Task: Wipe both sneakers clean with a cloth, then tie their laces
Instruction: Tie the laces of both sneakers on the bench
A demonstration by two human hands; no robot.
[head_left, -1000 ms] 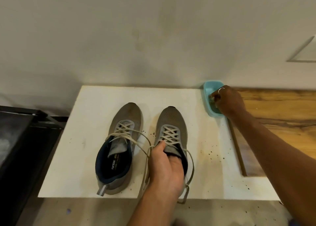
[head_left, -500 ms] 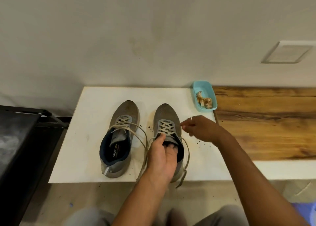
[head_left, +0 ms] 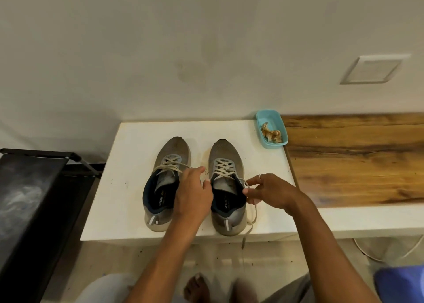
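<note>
Left sneaker (head_left: 168, 183) sits on the white surface (head_left: 128, 165), laces loose and untied. Left hand (head_left: 193, 194) is between the shoes, fingers loosely extended, thumb at the collar of the right sneaker (head_left: 226, 188); can't tell if it grips anything. Right sneaker is untied too. Right hand (head_left: 270, 191) pinches its lace (head_left: 252, 213), the free end dangling over the surface edge. The crumpled cloth (head_left: 271, 134) lies in the teal tray (head_left: 281, 128), well apart. Wiping looks finished, tying is only starting, and both knots are left.
</note>
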